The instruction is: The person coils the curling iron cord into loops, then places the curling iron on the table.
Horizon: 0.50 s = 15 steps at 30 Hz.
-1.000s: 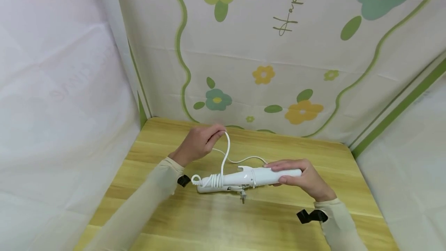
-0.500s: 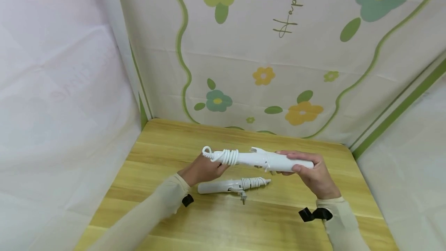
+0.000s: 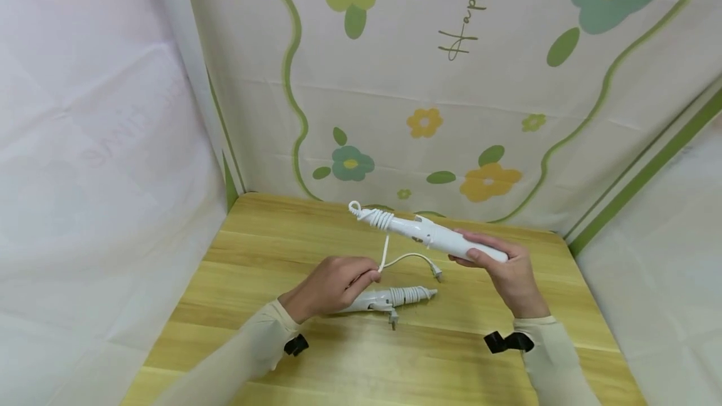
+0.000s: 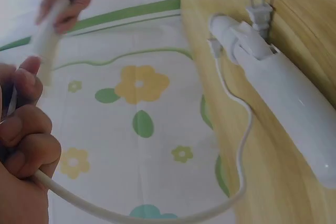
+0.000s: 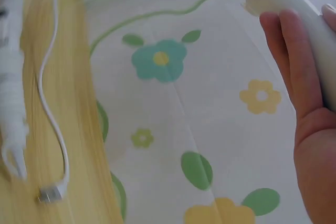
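My right hand grips the smooth thick end of a white curling iron, raised above the table and tilted, its wrapped-cord end higher and to the left. Lower down, my left hand pinches that iron's loose white cord with curled fingers. The cord's free end runs right to a small plug near the table. A second white curling iron, cord coiled round its handle, lies on the table partly hidden behind my left hand. Its pronged plug shows in the left wrist view.
The wood-grain table meets a white flower-printed cloth wall at the back. More white cloth hangs on the left and right sides. Each wrist wears a black strap mount.
The held iron has risen off the table, tilting up at its cord end, which uncovers the second iron. My left hand, lower now, pinches the cord; several wraps stay on the handle.
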### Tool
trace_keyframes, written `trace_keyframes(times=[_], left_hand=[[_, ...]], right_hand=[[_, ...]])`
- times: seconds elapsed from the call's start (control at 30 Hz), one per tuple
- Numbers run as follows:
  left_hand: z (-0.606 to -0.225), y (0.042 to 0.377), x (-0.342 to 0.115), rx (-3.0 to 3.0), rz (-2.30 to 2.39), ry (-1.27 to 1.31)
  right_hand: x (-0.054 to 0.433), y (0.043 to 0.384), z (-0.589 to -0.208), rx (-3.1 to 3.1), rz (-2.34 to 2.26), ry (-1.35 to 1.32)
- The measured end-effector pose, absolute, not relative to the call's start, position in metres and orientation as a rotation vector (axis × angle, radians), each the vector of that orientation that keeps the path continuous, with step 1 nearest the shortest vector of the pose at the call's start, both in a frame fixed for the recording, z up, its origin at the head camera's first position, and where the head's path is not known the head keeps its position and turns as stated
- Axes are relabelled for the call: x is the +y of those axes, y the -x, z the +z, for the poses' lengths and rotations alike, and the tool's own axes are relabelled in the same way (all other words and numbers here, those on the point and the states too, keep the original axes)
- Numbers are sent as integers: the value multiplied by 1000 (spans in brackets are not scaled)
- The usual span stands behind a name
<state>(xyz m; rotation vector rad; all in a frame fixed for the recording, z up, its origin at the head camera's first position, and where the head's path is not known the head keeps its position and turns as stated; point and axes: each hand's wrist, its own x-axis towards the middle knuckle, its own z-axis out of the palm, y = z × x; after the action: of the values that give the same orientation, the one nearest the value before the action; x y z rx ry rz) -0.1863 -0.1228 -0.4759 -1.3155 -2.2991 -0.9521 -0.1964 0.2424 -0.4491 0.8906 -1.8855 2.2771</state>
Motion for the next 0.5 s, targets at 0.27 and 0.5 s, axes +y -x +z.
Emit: trace_keyframes(times=[0.27,0.5], left_hand=[[-461,183,-132,-2243,-872,1222],[-456,197,-142,-2184,-614,1224]], right_hand=[[238,199,-458,-2073,2107,-825],[240,199,-460,-2093,2043,-831]])
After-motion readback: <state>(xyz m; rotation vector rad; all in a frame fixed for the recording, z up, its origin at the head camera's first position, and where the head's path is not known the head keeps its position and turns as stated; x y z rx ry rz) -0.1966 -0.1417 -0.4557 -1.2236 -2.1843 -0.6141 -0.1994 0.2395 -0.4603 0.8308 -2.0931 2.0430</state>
